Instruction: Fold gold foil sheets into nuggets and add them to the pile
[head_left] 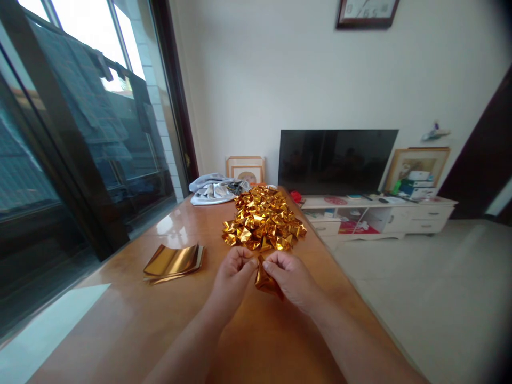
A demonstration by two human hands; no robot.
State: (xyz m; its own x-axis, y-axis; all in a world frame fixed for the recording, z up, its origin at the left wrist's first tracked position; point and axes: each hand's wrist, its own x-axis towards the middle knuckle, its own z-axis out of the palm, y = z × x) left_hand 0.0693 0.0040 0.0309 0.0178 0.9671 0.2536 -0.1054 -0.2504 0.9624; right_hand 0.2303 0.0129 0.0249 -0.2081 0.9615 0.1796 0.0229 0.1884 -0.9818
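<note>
While the wooden table (pixel 132 325) is stretching toward a dark television (pixel 336 160), a heap of folded gold foil pieces (pixel 262 218) is lying beyond the hands and flat gold sheets (pixel 174 261) are sitting left. The left hand (pixel 232 280) and right hand (pixel 292 277) are both pinching a small gold foil piece (pixel 266 280) between them above the tabletop. No writing is reading clearly.

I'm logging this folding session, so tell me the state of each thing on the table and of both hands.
Left hand: closed, pinching the gold foil piece.
Right hand: closed, pinching the same piece.
Gold foil piece: partly folded, held above the table.
Folded gold pieces: heaped.
Flat gold sheets: stacked, unfolded.
Cloth: crumpled.
Television: off.
</note>
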